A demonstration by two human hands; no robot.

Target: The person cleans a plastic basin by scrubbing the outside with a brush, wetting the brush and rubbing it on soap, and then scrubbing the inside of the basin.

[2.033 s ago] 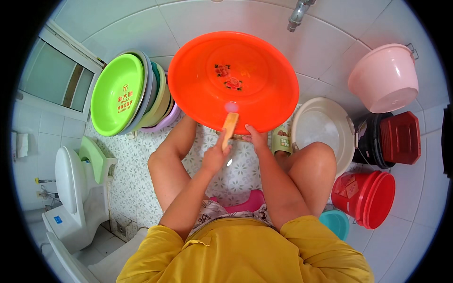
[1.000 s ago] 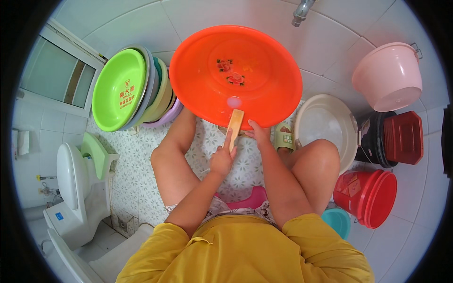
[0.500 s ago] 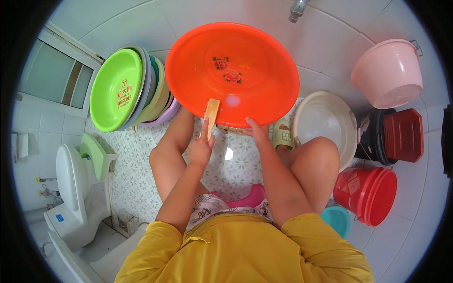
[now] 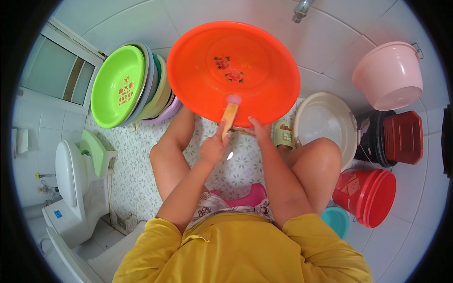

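A large orange basin [image 4: 269, 70] with red printed flowers is tilted up in front of me, its inside facing me. My right hand [image 4: 259, 133] grips its near rim, thumb on the inner side and fingers underneath. In my left hand [image 4: 215, 147] is a flat wooden brush [image 4: 230, 116], pressed to the inner wall just above the near rim. The brush's bristle side is turned away and hidden. My legs are spread on either side below the basin.
Left stands a stack of basins, a green one [image 4: 118, 87] foremost, beyond a white toilet [image 4: 67, 172]. To the right are a cream basin [image 4: 348, 137] of water, a pink bucket [image 4: 389, 73], a red bucket [image 4: 356, 188] and a teal basin [image 4: 336, 221]. A tap [image 4: 301, 10] juts from the wall.
My left hand and the brush have moved to the right along the basin's near inner wall. My right hand keeps its grip, and the basin has hardly moved.
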